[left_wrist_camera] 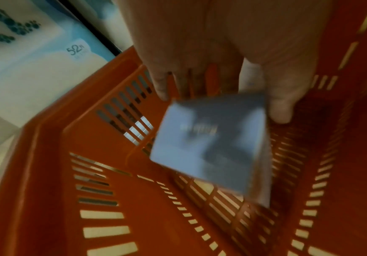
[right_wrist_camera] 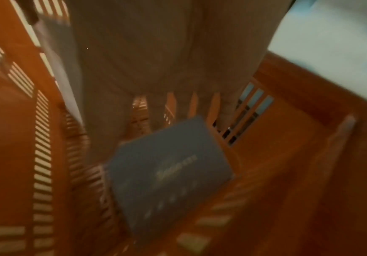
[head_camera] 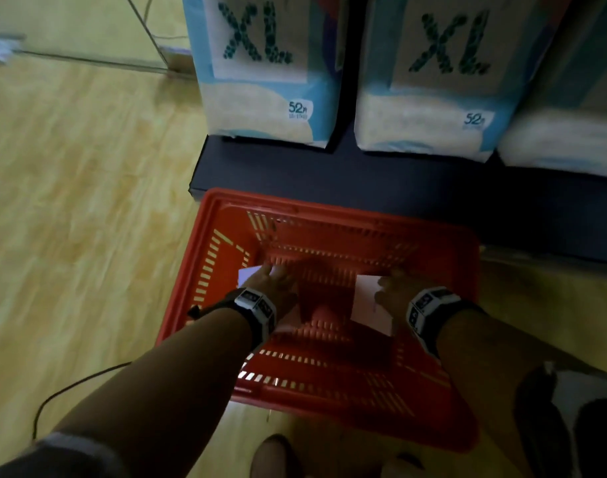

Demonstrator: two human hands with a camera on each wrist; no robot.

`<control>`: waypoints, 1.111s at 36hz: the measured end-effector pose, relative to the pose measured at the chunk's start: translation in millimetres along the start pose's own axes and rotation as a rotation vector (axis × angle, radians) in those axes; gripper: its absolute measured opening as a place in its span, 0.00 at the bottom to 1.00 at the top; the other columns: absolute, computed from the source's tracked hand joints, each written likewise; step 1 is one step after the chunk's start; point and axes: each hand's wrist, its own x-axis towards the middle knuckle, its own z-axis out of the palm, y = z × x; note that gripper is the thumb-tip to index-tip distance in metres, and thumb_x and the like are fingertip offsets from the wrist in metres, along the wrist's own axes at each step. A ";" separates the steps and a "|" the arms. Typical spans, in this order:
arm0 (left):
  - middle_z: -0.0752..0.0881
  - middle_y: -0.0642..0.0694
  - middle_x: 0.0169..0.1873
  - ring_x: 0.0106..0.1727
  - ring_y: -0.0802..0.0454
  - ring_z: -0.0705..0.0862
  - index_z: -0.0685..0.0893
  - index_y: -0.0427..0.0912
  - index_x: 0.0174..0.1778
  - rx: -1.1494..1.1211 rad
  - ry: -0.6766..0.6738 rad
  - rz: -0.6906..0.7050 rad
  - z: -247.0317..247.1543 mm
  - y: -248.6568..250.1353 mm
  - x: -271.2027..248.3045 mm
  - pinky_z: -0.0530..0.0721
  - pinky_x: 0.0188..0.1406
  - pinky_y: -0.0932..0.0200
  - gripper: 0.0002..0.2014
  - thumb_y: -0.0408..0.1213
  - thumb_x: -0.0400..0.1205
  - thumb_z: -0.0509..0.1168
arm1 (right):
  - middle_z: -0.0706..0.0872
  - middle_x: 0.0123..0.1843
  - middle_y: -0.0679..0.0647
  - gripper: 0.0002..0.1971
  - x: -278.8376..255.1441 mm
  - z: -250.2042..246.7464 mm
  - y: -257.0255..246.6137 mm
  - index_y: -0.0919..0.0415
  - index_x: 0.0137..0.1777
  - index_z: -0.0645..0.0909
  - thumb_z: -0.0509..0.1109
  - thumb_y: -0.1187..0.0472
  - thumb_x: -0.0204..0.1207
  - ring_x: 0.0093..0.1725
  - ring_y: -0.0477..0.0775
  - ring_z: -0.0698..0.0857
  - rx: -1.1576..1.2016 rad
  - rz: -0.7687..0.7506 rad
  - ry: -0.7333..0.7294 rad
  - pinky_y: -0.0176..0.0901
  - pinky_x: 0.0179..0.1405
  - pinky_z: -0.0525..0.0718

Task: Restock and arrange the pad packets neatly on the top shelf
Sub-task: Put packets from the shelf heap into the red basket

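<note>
A red slotted basket stands on the floor against the shelf base, and both my hands are down inside it. My left hand pinches a pale blue pad packet between its fingers and thumb, clear of the basket floor. My right hand holds a white pad packet by its right edge; in the right wrist view this shows as a pale strip beside the hand. Another blue pad packet lies on the basket floor below the right fingertips. The top shelf is out of view.
Large blue-and-white XL packs stand on the dark bottom shelf just beyond the basket. Wooden floor stretches to the left, with a thin black cable on it. My feet are close behind the basket.
</note>
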 end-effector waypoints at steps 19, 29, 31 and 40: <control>0.72 0.48 0.72 0.71 0.43 0.71 0.69 0.53 0.76 -0.172 0.087 -0.097 -116.3 -65.6 -153.8 0.73 0.65 0.48 0.28 0.55 0.80 0.63 | 0.81 0.68 0.56 0.18 -167.5 -117.0 35.2 0.58 0.67 0.79 0.65 0.50 0.81 0.66 0.57 0.80 0.547 0.102 0.108 0.36 0.58 0.73; 0.78 0.46 0.67 0.66 0.44 0.79 0.73 0.50 0.72 -0.225 0.220 -0.113 -296.1 -112.0 -309.9 0.78 0.61 0.51 0.22 0.50 0.81 0.62 | 0.86 0.58 0.57 0.15 -358.3 -270.2 72.7 0.60 0.56 0.85 0.66 0.50 0.79 0.59 0.58 0.83 0.443 0.059 0.394 0.40 0.47 0.73; 0.78 0.46 0.67 0.66 0.43 0.79 0.72 0.51 0.71 -0.219 0.284 -0.126 -340.4 -127.3 -349.0 0.77 0.60 0.51 0.21 0.49 0.82 0.61 | 0.86 0.57 0.59 0.18 -402.6 -306.2 85.0 0.61 0.56 0.85 0.64 0.48 0.79 0.59 0.61 0.84 0.346 0.084 0.419 0.42 0.48 0.76; 0.80 0.49 0.65 0.63 0.46 0.81 0.76 0.58 0.66 -0.213 0.623 -0.301 -520.4 -176.5 -542.3 0.80 0.60 0.53 0.17 0.53 0.82 0.60 | 0.65 0.29 0.48 0.19 -607.9 -438.9 146.0 0.59 0.35 0.69 0.62 0.47 0.82 0.28 0.50 0.67 0.282 0.167 0.643 0.36 0.27 0.64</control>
